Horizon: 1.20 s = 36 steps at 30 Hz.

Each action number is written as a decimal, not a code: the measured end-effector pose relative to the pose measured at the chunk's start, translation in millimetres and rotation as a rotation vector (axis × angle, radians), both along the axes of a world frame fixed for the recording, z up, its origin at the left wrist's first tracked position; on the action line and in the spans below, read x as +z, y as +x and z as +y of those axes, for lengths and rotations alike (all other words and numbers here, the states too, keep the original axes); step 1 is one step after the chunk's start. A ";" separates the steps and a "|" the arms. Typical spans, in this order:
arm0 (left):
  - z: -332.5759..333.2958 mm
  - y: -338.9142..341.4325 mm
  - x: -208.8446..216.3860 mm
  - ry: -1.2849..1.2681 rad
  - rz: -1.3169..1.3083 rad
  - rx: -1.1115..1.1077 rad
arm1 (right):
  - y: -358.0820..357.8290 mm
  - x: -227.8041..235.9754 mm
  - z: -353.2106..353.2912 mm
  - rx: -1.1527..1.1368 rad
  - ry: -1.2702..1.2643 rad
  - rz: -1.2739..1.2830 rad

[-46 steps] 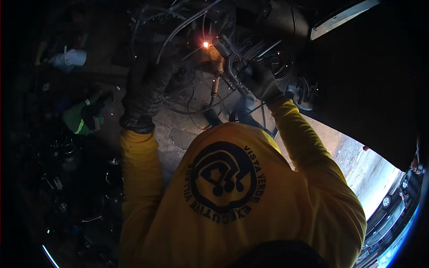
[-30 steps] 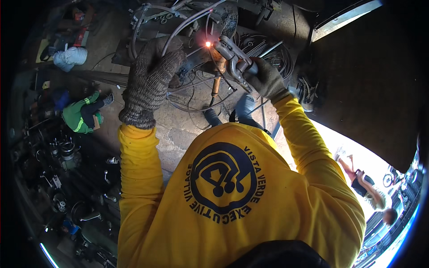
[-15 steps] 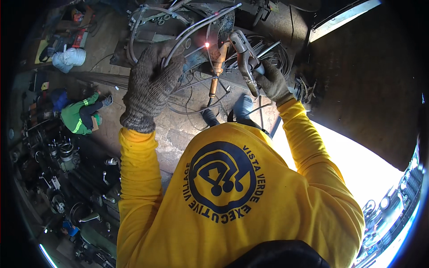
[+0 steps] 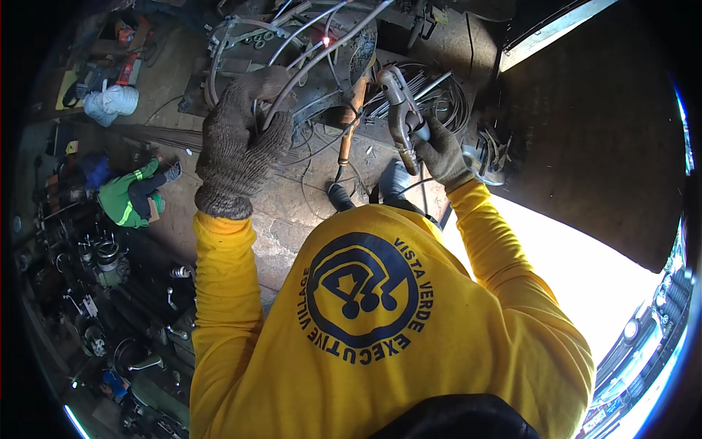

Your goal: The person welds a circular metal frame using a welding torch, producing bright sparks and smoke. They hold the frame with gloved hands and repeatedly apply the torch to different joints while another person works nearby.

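A knitted work glove covers my left hand (image 4: 241,139), whose fingers are closed round a bent grey metal rod (image 4: 322,55). The rod curves up and away to the right over the bench. At the right, my gloved right hand (image 4: 442,152) is wrapped round the handles of locking pliers (image 4: 400,117). Their metal head points up and away from me, and I see nothing clamped in it. Between my hands lies an orange-brown welding electrode holder (image 4: 352,121) with a dark cable. A small red glowing spot (image 4: 327,42) shows beside the rod.
Bent metal bars and rings (image 4: 256,36) crowd the far bench. Coiled wire and thin rods (image 4: 455,99) lie beyond the pliers. A person in a green jacket (image 4: 128,194) sits low at the left, above machine parts (image 4: 106,256). A large dark panel (image 4: 592,139) stands at the right.
The bent rod has swung in my left hand, and its curve now lies farther right. The red spot has shifted up and left. The pliers have moved slightly.
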<state>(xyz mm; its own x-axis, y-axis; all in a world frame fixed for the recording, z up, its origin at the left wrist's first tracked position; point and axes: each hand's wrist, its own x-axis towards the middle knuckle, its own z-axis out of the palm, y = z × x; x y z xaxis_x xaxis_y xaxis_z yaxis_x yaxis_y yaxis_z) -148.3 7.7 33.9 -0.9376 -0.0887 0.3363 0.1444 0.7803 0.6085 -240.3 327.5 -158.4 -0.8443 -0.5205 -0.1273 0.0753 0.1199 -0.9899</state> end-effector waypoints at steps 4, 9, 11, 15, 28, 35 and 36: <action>4.3 0.2 -9.6 -0.025 -0.010 0.056 | -2.5 -1.9 -2.8 0.041 0.088 0.081; 25.3 1.6 7.5 -0.072 -0.182 0.000 | -2.8 -3.3 -4.4 0.058 0.170 0.092; 24.8 0.5 4.9 -0.144 -0.136 -0.035 | -2.6 -6.1 -7.2 0.052 0.186 0.081; 25.2 -4.1 -4.3 -0.122 0.037 -0.083 | -6.4 -17.7 -9.3 0.048 0.177 0.070; 28.8 -8.4 -10.9 -0.176 0.133 -0.102 | -10.9 -2.0 -18.0 0.063 0.221 0.131; 31.5 -7.6 -3.4 -0.209 0.011 -0.076 | -13.2 -5.1 -18.9 0.104 0.293 0.166; 27.0 -11.5 -7.4 -0.246 0.095 -0.113 | -21.9 -13.5 -25.0 0.342 0.614 0.577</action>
